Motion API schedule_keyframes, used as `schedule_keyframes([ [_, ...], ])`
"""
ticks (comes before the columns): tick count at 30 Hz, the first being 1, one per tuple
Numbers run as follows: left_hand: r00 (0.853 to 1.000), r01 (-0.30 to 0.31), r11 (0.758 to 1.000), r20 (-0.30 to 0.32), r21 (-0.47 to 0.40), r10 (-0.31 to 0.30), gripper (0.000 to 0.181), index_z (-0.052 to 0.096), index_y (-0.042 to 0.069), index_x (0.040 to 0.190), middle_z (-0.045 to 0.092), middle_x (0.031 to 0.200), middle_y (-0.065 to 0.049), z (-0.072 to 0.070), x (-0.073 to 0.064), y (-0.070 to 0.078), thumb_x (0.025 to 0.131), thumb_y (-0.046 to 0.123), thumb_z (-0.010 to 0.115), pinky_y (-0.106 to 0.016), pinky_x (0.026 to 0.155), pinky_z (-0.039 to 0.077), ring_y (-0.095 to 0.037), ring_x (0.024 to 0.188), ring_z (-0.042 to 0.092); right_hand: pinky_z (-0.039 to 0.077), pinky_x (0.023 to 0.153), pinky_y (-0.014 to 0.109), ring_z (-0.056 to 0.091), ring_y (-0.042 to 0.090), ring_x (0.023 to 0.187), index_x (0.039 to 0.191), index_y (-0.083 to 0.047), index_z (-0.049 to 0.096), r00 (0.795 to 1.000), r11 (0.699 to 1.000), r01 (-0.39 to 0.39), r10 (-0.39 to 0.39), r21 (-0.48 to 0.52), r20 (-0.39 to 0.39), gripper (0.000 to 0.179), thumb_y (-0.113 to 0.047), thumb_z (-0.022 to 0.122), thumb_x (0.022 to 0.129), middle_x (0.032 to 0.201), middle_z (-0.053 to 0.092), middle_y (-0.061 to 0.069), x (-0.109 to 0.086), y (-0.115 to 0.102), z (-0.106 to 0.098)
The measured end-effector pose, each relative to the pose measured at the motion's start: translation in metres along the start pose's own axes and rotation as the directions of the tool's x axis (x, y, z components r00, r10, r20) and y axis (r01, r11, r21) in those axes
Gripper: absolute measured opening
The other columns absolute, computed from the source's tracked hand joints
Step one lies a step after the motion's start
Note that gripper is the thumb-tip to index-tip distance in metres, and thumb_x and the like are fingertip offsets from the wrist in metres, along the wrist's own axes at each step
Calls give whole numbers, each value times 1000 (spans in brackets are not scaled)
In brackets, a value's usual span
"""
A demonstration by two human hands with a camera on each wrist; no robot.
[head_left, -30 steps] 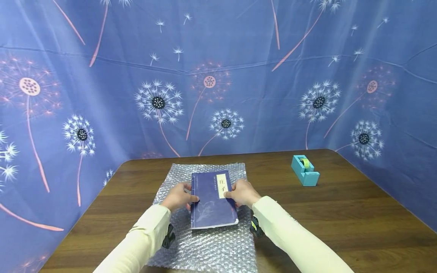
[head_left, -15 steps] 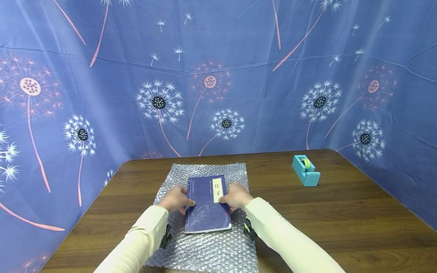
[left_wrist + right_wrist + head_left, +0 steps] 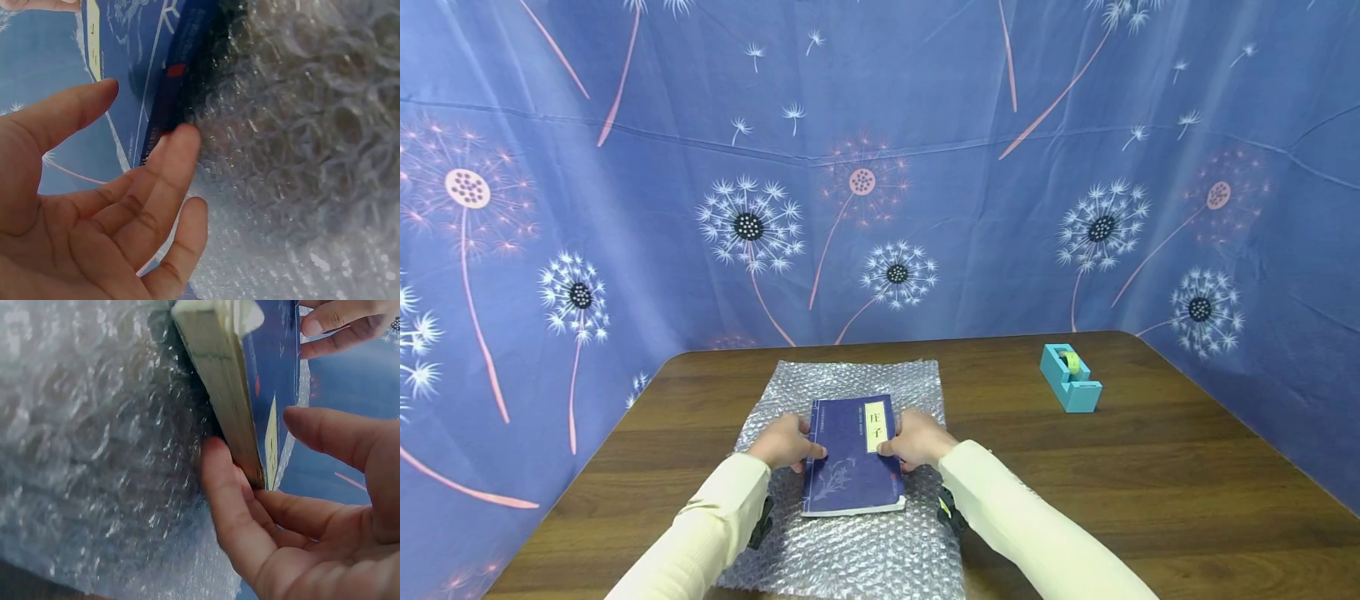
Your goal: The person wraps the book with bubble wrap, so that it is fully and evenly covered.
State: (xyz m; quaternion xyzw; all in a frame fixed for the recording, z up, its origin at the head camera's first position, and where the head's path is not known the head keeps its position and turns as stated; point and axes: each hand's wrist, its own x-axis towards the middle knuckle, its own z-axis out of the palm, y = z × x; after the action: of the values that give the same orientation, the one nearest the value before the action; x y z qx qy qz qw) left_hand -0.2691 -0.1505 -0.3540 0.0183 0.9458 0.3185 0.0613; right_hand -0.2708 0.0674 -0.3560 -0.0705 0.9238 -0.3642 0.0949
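Note:
A dark blue paperback book (image 3: 852,487) with a pale yellow title label lies over a sheet of bubble wrap (image 3: 850,562) in the head view. My left hand (image 3: 784,442) grips its spine side, thumb on the cover. On the opposite side my right hand (image 3: 920,438) holds the page edge, its thumb beside the label. From the left wrist, the fingers (image 3: 178,156) show along the spine, right at the wrap. The right wrist view has the yellowed page block (image 3: 222,381) close over the wrap, with fingertips at its lower edge.
A turquoise tape dispenser (image 3: 1070,379) with a yellow-green roll stands at the back right of the brown wooden table (image 3: 1120,467). Behind the table hangs a blue cloth (image 3: 985,233) printed with dandelions.
Both hands have brought the book toward me and slightly left over the bubble wrap, mostly in the first half second. The bubble wrap and tape dispenser stay in place.

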Motion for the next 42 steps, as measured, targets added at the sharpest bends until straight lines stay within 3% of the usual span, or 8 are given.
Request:
schedule_keyframes([
  [9, 1000, -20, 995, 10, 102, 19, 52, 61, -13, 121, 69, 77, -11, -2, -6, 5, 84, 16, 82, -49, 87, 56, -23, 66, 69, 25, 44, 20, 31, 7, 46, 73, -4, 69, 998, 996, 58, -58, -61, 2, 21, -14, 77, 89, 53, 45, -4, -4, 5, 0],
  [14, 999, -38, 989, -4, 145, 39, 47, 66, -6, 119, 70, 109, -22, -6, -9, 5, 82, 17, 83, -52, 89, 54, -35, 94, 69, 57, 70, 37, 67, 24, 77, 103, 8, 72, 995, 986, 97, -101, -135, -26, 28, -16, 77, 90, 90, 71, 14, -6, 5, -3],
  [17, 998, -53, 985, -9, 163, 56, 47, 67, -5, 117, 66, 121, -27, -8, -11, 3, 80, 18, 85, -56, 94, 51, -44, 109, 64, 55, 92, 50, 68, 36, 104, 122, 12, 65, 989, 974, 127, -139, -186, -52, 45, -17, 78, 89, 113, 70, 23, -7, 5, -4],
  [20, 998, -59, 981, 3, 185, 60, 52, 66, -6, 119, 66, 122, -27, -9, -15, 2, 79, 20, 86, -56, 96, 50, -45, 112, 62, 56, 88, 49, 70, 33, 97, 126, 11, 63, 985, 969, 151, -165, -197, -58, 50, -18, 78, 89, 110, 72, 22, -8, 6, -4],
  [27, 998, -55, 966, 40, 252, 46, 73, 63, -6, 125, 67, 122, -25, -5, -21, 5, 71, 31, 94, -56, 99, 49, -43, 114, 62, 46, 105, 55, 56, 43, 126, 130, 9, 63, 982, 950, 179, -188, -257, -13, 60, -28, 82, 87, 130, 64, 24, -9, 13, -4],
  [29, 998, -65, 958, 40, 278, 56, 72, 65, -5, 123, 69, 117, -22, -4, -22, 7, 67, 30, 96, -55, 98, 50, -42, 112, 63, 46, 105, 55, 56, 43, 126, 128, 10, 64, 980, 940, 187, -198, -286, -10, 59, -29, 82, 87, 128, 66, 24, -9, 15, -3],
  [36, 999, -35, 911, 33, 411, 23, 60, 68, 2, 107, 71, 106, -16, 0, -21, 18, 66, 36, 96, -52, 91, 54, -35, 103, 66, 54, 81, 45, 60, 24, 84, 100, 4, 73, 972, 909, 205, -231, -364, -31, 42, -33, 84, 84, 90, 68, 10, -9, 19, -3],
  [42, 1000, -24, 896, 18, 443, 18, 72, 66, -2, 116, 69, 113, -20, 3, -20, 21, 65, 38, 97, -53, 92, 53, -38, 107, 65, 49, 69, 39, 51, 17, 73, 97, 1, 74, 970, 902, 215, -243, -375, -30, 39, -34, 85, 84, 81, 64, 4, -11, 22, -6],
])
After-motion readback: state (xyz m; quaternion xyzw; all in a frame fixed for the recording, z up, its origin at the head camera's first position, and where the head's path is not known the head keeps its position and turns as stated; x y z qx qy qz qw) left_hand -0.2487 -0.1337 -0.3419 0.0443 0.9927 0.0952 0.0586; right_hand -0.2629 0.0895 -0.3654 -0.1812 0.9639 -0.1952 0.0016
